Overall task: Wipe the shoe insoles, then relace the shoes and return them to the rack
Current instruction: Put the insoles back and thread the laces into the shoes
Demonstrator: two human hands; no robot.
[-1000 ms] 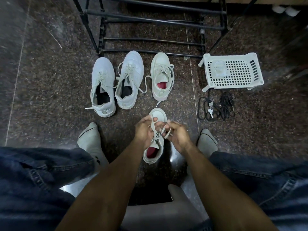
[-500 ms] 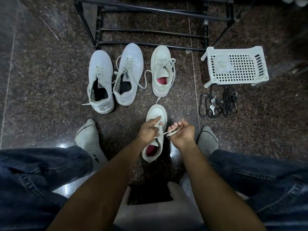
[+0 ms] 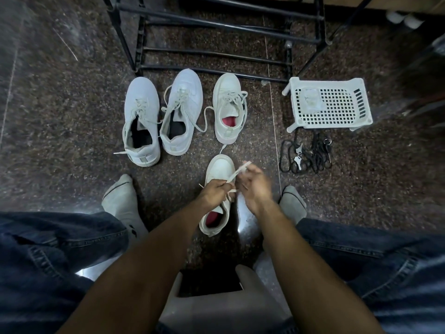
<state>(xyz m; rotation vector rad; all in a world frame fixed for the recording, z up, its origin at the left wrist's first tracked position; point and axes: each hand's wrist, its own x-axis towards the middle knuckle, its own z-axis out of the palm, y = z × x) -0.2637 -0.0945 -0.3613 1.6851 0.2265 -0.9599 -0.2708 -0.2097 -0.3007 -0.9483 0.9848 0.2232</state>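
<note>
Over the small white shoe point(image 3: 220, 189) on the floor point(image 3: 72, 116), the fingers point(image 3: 225, 187) of the left hand point(image 3: 214, 191) are curled and pinch the lace point(image 3: 234, 175). The right hand point(image 3: 252, 183) is just beside it, and it is blurry. Its fingers are bent and hold the other end of the lace, which sticks up past the toe of the shoe. The shoe has a red inside and points away from the person.

Past the hands, three more white shoes sit in a row. The right one point(image 3: 228, 109) also has a red inside, and its laces are loose. The middle one point(image 3: 181, 112) and the left one point(image 3: 140, 121) are dark inside. Behind them stands the black shoe rack point(image 3: 216, 39).

To the right lies a white basket point(image 3: 330, 104), turned upside down. Just in front of it is a heap of black cords point(image 3: 305, 153). Two feet in grey socks point(image 3: 120, 203) rest on the floor on each side of the shoe.
</note>
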